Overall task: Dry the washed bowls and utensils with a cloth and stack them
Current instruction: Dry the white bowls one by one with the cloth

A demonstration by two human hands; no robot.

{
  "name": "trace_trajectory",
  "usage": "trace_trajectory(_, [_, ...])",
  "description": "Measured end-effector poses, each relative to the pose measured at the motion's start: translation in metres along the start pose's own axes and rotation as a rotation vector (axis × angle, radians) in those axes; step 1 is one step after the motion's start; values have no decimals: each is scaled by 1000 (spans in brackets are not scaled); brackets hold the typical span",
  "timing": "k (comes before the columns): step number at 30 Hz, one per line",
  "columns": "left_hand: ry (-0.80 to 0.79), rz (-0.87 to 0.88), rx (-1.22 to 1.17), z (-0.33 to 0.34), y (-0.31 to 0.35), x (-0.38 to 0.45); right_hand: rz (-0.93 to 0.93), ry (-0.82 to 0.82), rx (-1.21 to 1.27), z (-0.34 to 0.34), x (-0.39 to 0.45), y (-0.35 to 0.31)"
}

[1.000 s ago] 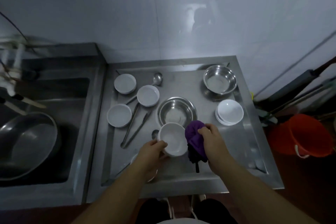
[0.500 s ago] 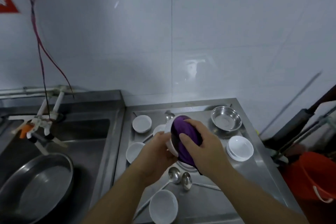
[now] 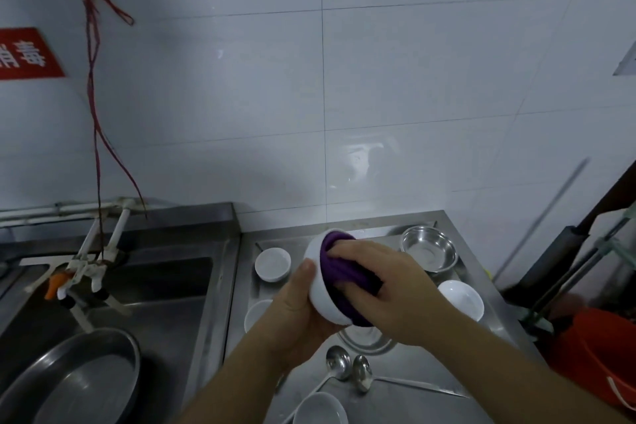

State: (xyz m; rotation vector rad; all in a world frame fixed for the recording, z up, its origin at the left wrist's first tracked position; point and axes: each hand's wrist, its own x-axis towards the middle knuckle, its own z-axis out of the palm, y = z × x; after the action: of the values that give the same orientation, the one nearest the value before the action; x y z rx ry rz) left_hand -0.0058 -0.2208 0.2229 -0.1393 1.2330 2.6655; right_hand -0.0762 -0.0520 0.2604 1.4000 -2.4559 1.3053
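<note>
My left hand (image 3: 296, 311) grips a white bowl (image 3: 321, 289) from below and behind, tilted on its side above the steel draining board (image 3: 426, 399). My right hand (image 3: 382, 280) presses a purple cloth (image 3: 339, 272) into the bowl's inside, fingers curled over the cloth. A stack of white bowls (image 3: 461, 298) stands at the right. Loose white bowls lie at the back left (image 3: 272, 263), under my left wrist (image 3: 256, 315) and at the front edge (image 3: 320, 408). Two steel ladles (image 3: 339, 363) (image 3: 363, 377) lie on the board in front of me.
A steel bowl (image 3: 428, 251) sits at the back right, and another steel bowl (image 3: 364, 341) is mostly hidden under my hands. To the left is a sink (image 3: 165, 289) with a big steel basin (image 3: 72, 382) and a tap (image 3: 86, 272). An orange bucket (image 3: 599, 354) stands right of the counter.
The bowl has come up off the board and tipped on its side. My right hand went from holding the cloth beside it to pushing the cloth inside. The camera tilted up.
</note>
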Motion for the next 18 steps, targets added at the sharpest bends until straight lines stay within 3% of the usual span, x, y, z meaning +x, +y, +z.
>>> trace_trajectory(4, [5, 93, -28, 1, -4, 1, -199, -74, -316, -10, 15, -3])
trace_trajectory(6, [67, 129, -2, 2, 0, 2, -169, -104, -440, -8, 22, -9])
trace_trajectory(13, [246, 236, 301, -9, 18, 6, 358, -331, -313, -14, 49, -37])
trace_trajectory(18, [98, 241, 362, -17, 21, -2, 604, -465, 7, -26, 62, -44])
